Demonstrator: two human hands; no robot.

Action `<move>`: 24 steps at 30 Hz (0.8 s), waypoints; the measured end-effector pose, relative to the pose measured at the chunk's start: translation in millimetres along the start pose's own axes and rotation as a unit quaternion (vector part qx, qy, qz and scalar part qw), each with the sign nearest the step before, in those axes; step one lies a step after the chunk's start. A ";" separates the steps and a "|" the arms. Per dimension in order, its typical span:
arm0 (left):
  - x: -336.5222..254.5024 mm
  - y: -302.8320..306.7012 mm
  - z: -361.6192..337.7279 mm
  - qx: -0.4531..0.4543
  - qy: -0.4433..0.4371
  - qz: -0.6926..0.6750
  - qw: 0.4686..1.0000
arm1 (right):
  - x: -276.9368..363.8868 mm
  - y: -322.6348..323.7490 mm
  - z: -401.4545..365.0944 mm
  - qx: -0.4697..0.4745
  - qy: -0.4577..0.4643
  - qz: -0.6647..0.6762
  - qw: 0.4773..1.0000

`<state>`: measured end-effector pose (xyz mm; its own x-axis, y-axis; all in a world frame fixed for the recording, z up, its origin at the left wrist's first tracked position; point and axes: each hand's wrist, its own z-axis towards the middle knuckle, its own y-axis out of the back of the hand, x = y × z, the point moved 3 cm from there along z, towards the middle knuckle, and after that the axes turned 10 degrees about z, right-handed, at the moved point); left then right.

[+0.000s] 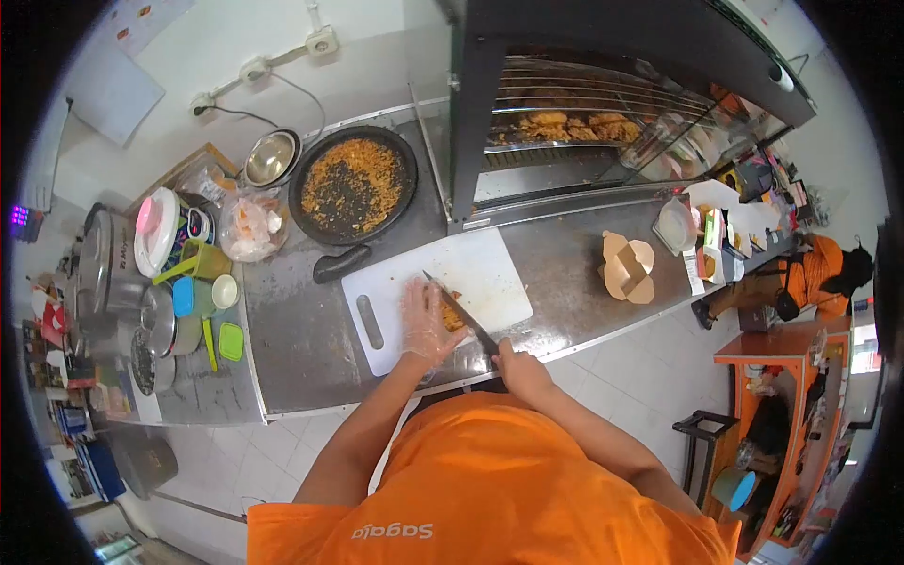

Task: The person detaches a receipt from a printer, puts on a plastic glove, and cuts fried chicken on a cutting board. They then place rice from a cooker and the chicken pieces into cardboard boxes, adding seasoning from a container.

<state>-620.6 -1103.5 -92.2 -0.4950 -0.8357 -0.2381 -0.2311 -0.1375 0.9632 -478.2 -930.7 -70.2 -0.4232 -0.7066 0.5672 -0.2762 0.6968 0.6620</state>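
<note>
Right hand (520, 369) with knife (476, 331), food (450, 317) beside left hand (426, 325)

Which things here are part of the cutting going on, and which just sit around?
In use: gloved left hand on the food piece; right hand gripping the knife; white cutting board.
Lying about: black pan of crumbs; cardboard box; steel bowl; coloured tubs.

Both arms were stretched forward from the body, bare and slightly bent at the elbows. The left hand (426, 320) was laid flat, palm down, with the fingers spread. The right hand (516, 365) was closed in a tight grip, just beside the left and nearer the body.
</note>
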 end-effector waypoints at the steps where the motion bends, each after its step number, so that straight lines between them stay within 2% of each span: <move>1: 3.0 -10.9 2.2 0.001 0.007 -0.004 1.000 | -2.0 -6.7 3.6 -0.007 0.011 0.005 1.000; 4: 3.3 -31.7 9.0 -0.004 -0.002 0.009 1.000 | -6.0 -22.7 3.1 0.002 0.012 0.020 1.000; 9: 9.9 -43.6 15.4 0.042 -0.012 0.019 0.999 | -6.9 -48.0 27.0 0.016 -0.025 0.032 0.999; 14: 8.4 -47.2 13.5 0.030 0.004 0.028 0.999 | 17.9 -51.4 76.2 -0.023 0.008 0.025 0.999; 16: 11.4 -43.4 17.5 0.030 0.006 0.027 0.999 | 11.6 -46.0 51.7 -0.028 0.003 0.021 0.999; 18: 10.2 -48.9 16.0 0.036 0.003 0.031 0.999 | 1.0 -40.1 35.4 0.034 -0.079 0.029 0.996; 20: 11.1 -55.5 10.5 0.019 -0.011 0.006 1.000 | 3.9 -36.4 31.3 0.015 -0.071 0.023 0.997; 22: 13.0 -35.4 12.0 -0.016 -0.023 -0.015 0.999 | 19.1 -22.4 34.6 0.006 -0.048 0.021 0.999; 24: 13.5 -20.0 -3.3 0.011 -0.009 -0.033 0.999 | 26.9 -13.6 24.9 -0.009 -0.047 0.033 0.998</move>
<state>-619.9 -1113.9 -114.2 -0.4924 -0.8159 -0.3032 -0.2822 -0.1799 0.9423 -507.4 -956.1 -76.2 -0.5185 -0.6445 0.5620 -0.2309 0.7384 0.6336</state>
